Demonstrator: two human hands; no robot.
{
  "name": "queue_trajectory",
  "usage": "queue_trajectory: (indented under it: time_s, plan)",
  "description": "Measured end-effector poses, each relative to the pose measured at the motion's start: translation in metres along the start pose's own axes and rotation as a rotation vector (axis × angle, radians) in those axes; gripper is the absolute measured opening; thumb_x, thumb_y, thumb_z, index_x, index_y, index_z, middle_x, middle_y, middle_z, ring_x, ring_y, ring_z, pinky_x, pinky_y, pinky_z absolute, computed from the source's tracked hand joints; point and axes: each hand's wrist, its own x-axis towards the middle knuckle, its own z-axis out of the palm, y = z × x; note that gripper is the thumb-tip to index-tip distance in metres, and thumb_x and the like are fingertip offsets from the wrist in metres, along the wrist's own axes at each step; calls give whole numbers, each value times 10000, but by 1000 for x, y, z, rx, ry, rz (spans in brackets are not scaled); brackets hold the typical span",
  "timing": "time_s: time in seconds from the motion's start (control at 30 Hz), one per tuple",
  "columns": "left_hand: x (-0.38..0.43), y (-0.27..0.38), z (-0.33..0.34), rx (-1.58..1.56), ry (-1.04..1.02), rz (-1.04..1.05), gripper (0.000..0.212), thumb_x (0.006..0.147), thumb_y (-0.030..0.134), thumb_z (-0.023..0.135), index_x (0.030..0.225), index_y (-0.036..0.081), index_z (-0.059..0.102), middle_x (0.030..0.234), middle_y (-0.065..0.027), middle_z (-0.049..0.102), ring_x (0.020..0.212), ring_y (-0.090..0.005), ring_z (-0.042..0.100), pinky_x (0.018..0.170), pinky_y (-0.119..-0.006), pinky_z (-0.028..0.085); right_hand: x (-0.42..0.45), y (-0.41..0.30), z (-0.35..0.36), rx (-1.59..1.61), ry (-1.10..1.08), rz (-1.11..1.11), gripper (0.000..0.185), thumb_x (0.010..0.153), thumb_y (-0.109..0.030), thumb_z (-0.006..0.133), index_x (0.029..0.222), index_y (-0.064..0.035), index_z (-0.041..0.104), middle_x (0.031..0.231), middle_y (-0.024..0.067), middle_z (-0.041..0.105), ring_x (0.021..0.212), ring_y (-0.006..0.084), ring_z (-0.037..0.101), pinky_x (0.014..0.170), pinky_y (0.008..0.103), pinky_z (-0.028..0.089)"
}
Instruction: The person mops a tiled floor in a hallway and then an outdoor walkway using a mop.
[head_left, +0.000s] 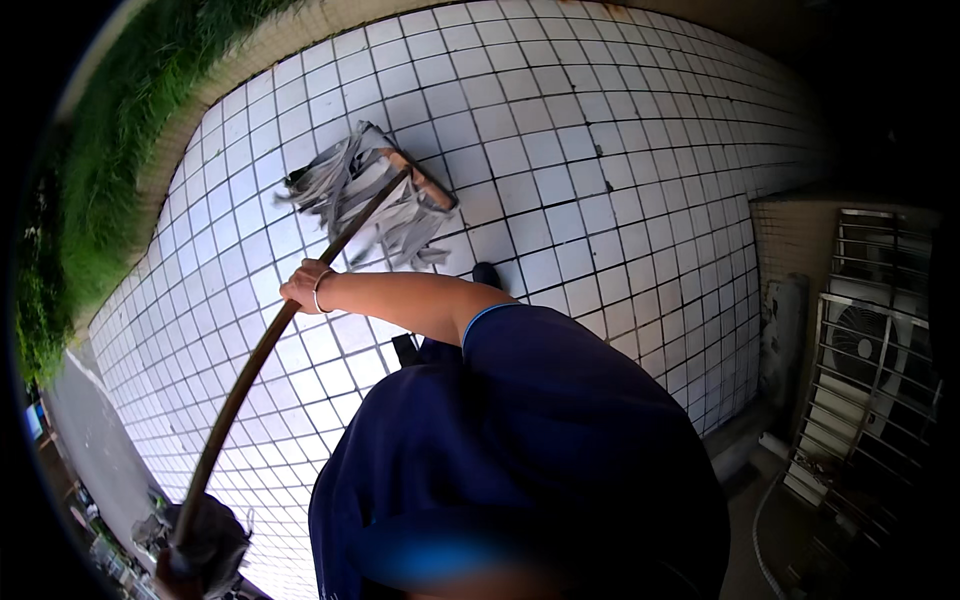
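Note:
A mop with grey cloth strips (352, 184) and a brown head bar (420, 180) lies against the white tiled floor (540, 172). Its long wooden handle (247, 375) slants down to the lower left. My right hand (306, 286), with a light bracelet at the wrist, is closed round the middle of the handle. Near the upper end of the handle, at the lower left rim, my left hand (174, 574) grips it, partly hidden in shadow. A crumpled grey cloth-like bundle (214, 536) is against that hand and the handle.
One dark shoe (487, 275) shows beyond my dark blue shirt. Grass (112, 202) grows behind a low kerb (161, 150) along the left. A paved road (105, 427) lies at the lower left. To the right stand a metal cage (862, 360) round an air-conditioner fan unit (862, 341) and a hanging rope (759, 536).

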Motion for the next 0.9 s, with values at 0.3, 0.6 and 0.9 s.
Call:
queue_trajectory:
  time_s: [0.3,0.6,0.9]
  plan:
    - [100,114,263,-230,-539,66,365,494,233,749,786,64,611,667,-132,604,632,-296,587,571,-365,443,-135,206,-65,-310,-125,311,50,680,-153,560,714,-134,593,697,71,611,738,244,590,743,378,385]
    - [243,439,290,-222,-564,574,528,582,385,668,1054,171,564,745,-131,619,681,-306,595,600,-388,468,-286,394,-130,-445,-232,945,118,755,-96,505,837,-114,588,906,62,601,953,216,520,838,362,378]
    - [282,609,225,-178,-565,832,252,696,244,583,843,58,496,652,-147,593,639,-308,599,565,-398,478,-304,408,-99,-188,350,1316,371,690,-230,665,977,-95,472,1170,78,418,1070,247,419,886,318,385]
